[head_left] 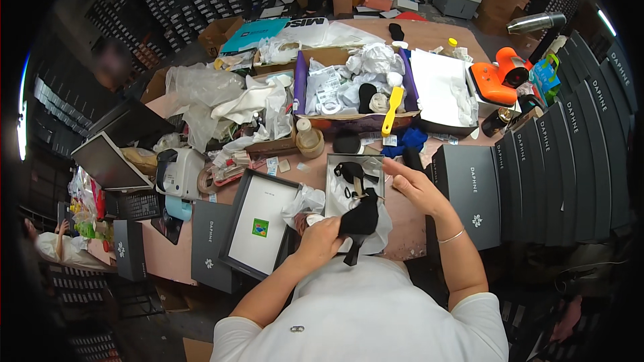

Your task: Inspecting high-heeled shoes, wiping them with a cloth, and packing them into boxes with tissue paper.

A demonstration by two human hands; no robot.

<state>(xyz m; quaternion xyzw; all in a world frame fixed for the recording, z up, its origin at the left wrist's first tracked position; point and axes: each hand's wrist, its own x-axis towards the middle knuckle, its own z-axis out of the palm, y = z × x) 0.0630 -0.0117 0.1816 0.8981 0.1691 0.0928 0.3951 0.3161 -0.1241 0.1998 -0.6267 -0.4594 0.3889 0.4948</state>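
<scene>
In front of me an open grey shoe box [328, 181], lined with white tissue paper [337, 202], holds a black strappy shoe [352, 173]. My left hand [319, 241] is closed on another black shoe [361, 217] over the near end of the box, and a dark strap hangs from it. Crumpled white paper [305, 202] lies beside that hand. My right hand [417, 191] is at the right side of the box, fingers stretched and holding nothing. To the left, a box lid [258, 191] lies with its white inside up, a small green sticker on it.
Dark grey shoe boxes [473, 191] stand in a row at the right. Behind sits a purple carton [300, 87] of crumpled paper with a yellow brush [393, 110] on its edge. An orange device [493, 84], a label printer [178, 173] and a monitor [111, 164] flank the table.
</scene>
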